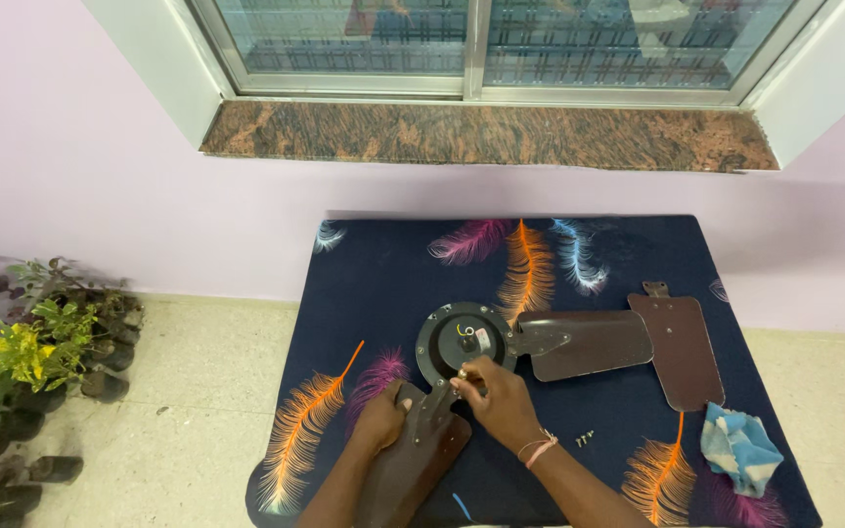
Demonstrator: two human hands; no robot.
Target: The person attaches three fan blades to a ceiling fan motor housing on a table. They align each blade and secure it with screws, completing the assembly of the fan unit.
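Brown fan blade (pixel 413 460) lies at the table's (pixel 374 264) near edge, pinned flat by the left hand (pixel 380 418) so its bracket meets the round black motor hub (pixel 465 341). The right hand (pixel 496 396) pinches a small fastener at that joint, fingers closed. A loose blade (pixel 679 347) and blue cloth (pixel 740 447) wait by the right edge.

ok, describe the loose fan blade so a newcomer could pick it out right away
Start at the table with the dark feather-print cloth under the window. Right of the round fan motor, the loose blade lies lengthwise near the right edge. Unlike the other two brown blades, it is unattached, beside a blue-and-white rag.
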